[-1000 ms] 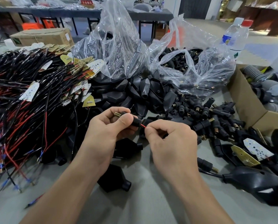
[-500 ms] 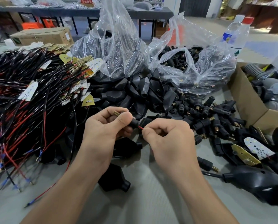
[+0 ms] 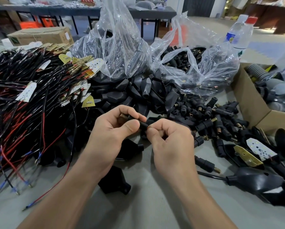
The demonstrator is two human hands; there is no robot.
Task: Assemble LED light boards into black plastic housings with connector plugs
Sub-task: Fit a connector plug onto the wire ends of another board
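**Both hands close on one connector plug above the grey table**

The connector plug [image 3: 142,125] sits at mid-frame, lifted off the grey table [image 3: 146,204] and lying roughly level. The left hand [image 3: 110,134] grips it with curled fingers and the thumb laid across its black body, and a brass tip shows at the end inside that hand. The right hand [image 3: 171,146] meets the plug's other end, its thumb and forefinger pinched tight against it and the other fingers curled in. What lies between those fingertips is hidden.

Just behind the plug lies a heap of black housings [image 3: 130,95]. Behind that heap stand two clear bags, one of housings [image 3: 118,47] and one of plugs [image 3: 196,63]. To the plug's left spreads a tangle of red and black wires [image 3: 30,96] with LED boards soldered on. To its right lie loose plugs [image 3: 213,116], and beyond them an open cardboard box [image 3: 247,100]. Below the plug, under the left wrist, a single housing [image 3: 113,180] rests on the table. Further right and lower lie an LED board [image 3: 261,148] and a wired housing [image 3: 261,180].
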